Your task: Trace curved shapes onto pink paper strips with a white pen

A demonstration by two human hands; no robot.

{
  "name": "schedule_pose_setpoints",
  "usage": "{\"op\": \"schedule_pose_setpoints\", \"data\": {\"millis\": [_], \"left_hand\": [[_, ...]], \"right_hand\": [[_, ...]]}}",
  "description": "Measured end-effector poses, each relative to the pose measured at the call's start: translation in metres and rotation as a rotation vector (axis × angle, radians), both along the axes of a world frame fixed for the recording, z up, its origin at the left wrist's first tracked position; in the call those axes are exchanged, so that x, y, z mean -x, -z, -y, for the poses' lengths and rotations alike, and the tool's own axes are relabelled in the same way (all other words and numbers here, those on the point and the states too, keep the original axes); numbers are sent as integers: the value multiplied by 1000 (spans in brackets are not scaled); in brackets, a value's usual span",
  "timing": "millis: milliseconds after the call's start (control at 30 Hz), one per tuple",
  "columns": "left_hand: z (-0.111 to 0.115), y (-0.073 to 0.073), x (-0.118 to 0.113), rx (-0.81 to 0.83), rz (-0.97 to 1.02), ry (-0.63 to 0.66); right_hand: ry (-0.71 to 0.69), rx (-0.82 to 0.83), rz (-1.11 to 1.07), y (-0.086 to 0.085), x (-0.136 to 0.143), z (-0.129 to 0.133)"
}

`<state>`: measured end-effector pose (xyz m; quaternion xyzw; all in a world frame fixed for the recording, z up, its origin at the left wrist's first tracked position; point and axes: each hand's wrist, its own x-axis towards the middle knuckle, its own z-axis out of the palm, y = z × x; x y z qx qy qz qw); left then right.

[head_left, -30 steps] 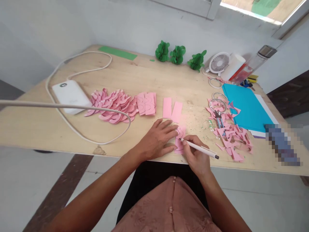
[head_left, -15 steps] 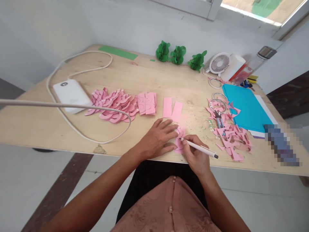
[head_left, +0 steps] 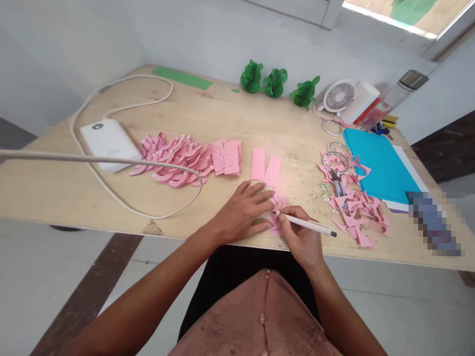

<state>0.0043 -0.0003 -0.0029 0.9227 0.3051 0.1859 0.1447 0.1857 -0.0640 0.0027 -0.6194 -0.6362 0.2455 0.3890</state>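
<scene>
Two bare hands work at the near edge of a pale wooden table point(head_left: 81, 202), and from the head view I can follow both. The left hand point(head_left: 241, 215) lies palm down, fingers stretched out and slightly parted, gripping nothing; its fingertips rest on the left side of a pink paper piece with dark curved lines point(head_left: 280, 200). That piece lies on the wood between the hands, partly covered by them; I can't tell whether it is one layer or several. The right hand point(head_left: 304, 242) has its thumb and fingers closed around a slim white pen with a dark end point(head_left: 308, 225), whose tip meets the pink paper while the dark end points off to the right.

Just beyond the marked piece lie two plain pink paper strips point(head_left: 258, 164), side by side. To their left sits a stack of pink rectangles with drawn curves point(head_left: 226, 158), touching a heap of wavy pink cut-outs point(head_left: 181, 160). A white rounded box point(head_left: 109, 143) stands against that heap, with a long white cable point(head_left: 44, 156) looping around it.

Over on the right, jagged pink paper scraps point(head_left: 359, 212) are strewn beside a bright blue flat sheet point(head_left: 384, 163). Three ruffled green paper shapes point(head_left: 275, 83) stand along the wall.
</scene>
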Motion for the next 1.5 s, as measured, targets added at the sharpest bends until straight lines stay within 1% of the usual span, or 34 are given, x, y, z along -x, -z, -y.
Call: {"op": "schedule_pose_setpoints", "data": {"millis": [600,1200,1500], "left_hand": [[1,1,0,7,10,-3],[0,0,0,-6,8,2],[0,0,0,-3,12,2]], "right_hand": [[-24,30,18,0,1,-2],[10,-18,67,-2,3,0],[-11,-25,103,-4,4,-2]]}}
